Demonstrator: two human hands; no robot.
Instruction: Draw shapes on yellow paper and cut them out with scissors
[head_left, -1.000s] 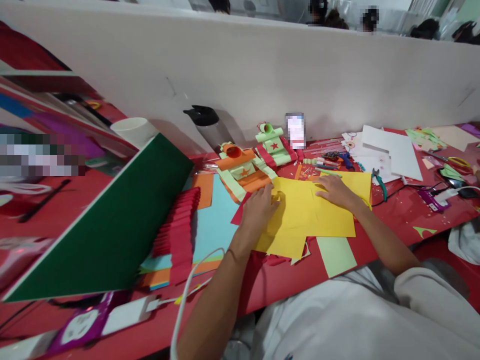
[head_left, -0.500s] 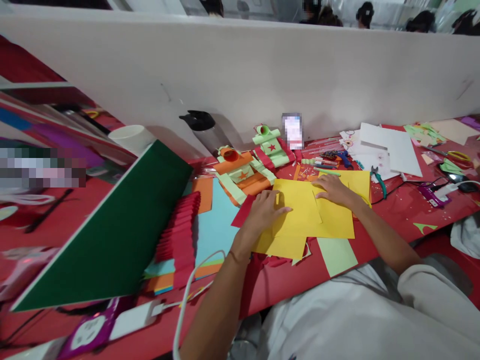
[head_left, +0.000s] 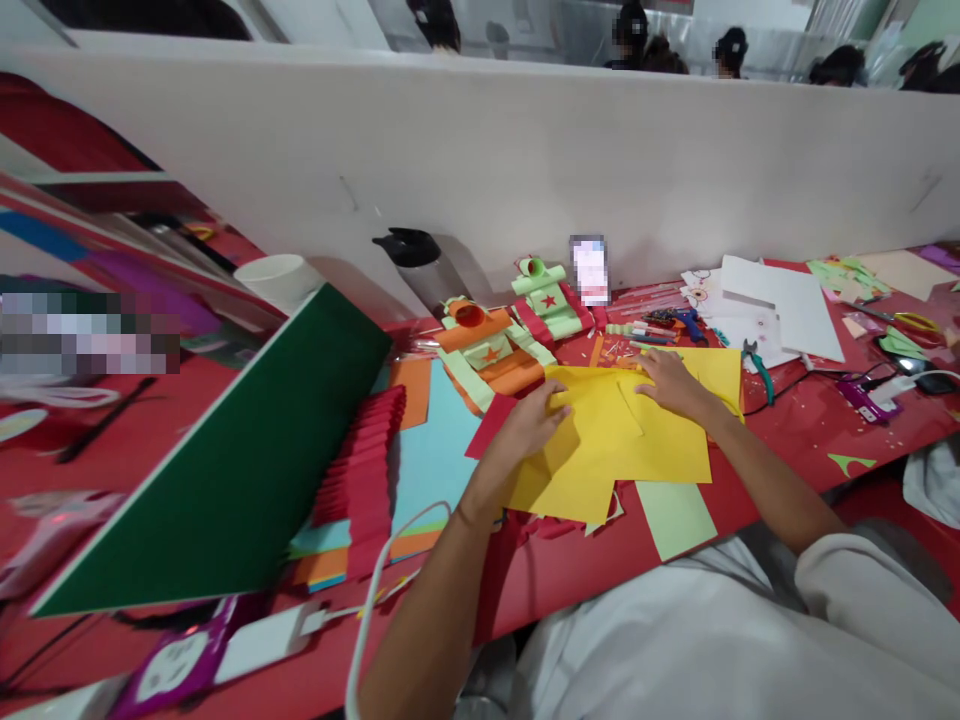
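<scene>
Yellow paper (head_left: pixel 592 455) lies across the red table in front of me, its upper edge slightly raised and curved, with a shadow on its left part. My left hand (head_left: pixel 534 418) grips the paper's upper left edge between thumb and curled fingers. At the upper right, my right hand (head_left: pixel 666 380) has its bent fingers on the paper's edge; part of the grip is hidden. More yellow paper (head_left: pixel 679 455) lies under my right forearm. A red paper piece (head_left: pixel 487 425) touches the left wrist, and a pale green sheet (head_left: pixel 675 520) sticks out below the yellow.
A dark green board (head_left: pixel 247 450) leans at left beside pleated red paper (head_left: pixel 360 455). Behind my hands stand rolled paper pieces (head_left: pixel 491 350), a phone (head_left: pixel 590 270) and a flask (head_left: pixel 420 260). Pliers (head_left: pixel 759 370) lie right; a white cable (head_left: pixel 367 600) crosses near my left arm.
The yellow paper's upper edge has lifted and curved, and the straight line across its lower left no longer shows. My hands stay near the same places. The view has shifted slightly.
</scene>
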